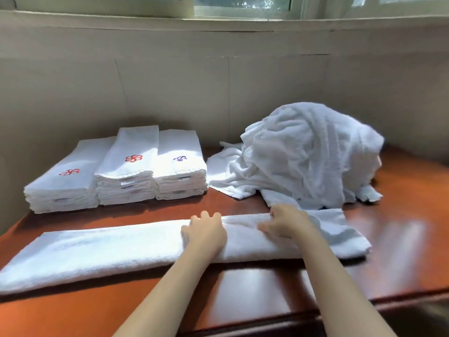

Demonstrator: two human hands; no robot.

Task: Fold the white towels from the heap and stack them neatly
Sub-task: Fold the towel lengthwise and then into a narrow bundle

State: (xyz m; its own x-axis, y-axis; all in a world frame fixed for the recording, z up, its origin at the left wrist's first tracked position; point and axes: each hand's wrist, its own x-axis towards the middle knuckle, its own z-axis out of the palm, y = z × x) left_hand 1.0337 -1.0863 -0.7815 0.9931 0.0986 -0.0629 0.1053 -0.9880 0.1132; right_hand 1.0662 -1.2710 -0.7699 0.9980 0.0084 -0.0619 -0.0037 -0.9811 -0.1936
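So the long folded towel (97,251) is lying across the front of the counter (401,215), with both hands on its middle. The left hand (204,235) is palm down with the fingers bent over the far edge; can't tell if it's actually pinching it. The right hand (286,222) is blurry but looks flat and spread, just pressing. My worry is that the right end's layers look uneven, so folding now probably bakes in a crooked edge. Also the heap (311,154) sits right against the towel and could snag and get dragged toward the stacks (126,171).
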